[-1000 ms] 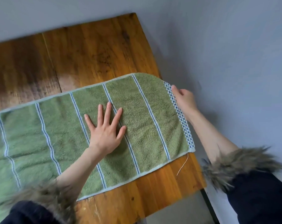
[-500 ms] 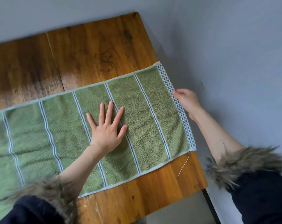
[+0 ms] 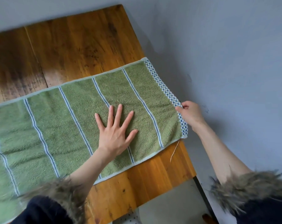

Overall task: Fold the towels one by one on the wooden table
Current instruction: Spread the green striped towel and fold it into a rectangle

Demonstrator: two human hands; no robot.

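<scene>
While the left hand [image 3: 116, 133] lies flat with its fingers spread wide, palm down, it presses on the green towel [image 3: 59, 125] between two of the towel's blue-and-white stripes. Off to its right, the right hand [image 3: 191, 114] pinches the towel's short end between thumb and fingers, gripping the blue-and-white checked border [image 3: 165, 89] about two thirds of the way down that edge. Under both hands the towel is spread open and nearly flat on the wooden table [image 3: 82, 47], with light wrinkles in the pile around the left hand and toward the pinched edge. Its long side runs away to the left of the left hand and out of view, and its checked end reaches the table's right edge at the right hand. A loose thread [image 3: 175, 151] hangs from the towel's near corner, just below the right hand, and lies across the bare wood. Both forearms are bare up to fur-trimmed cuffs [image 3: 250, 186] on dark sleeves. Beyond the right hand stands a pale grey wall [image 3: 233, 54], which also runs behind the table's far edge.
</scene>
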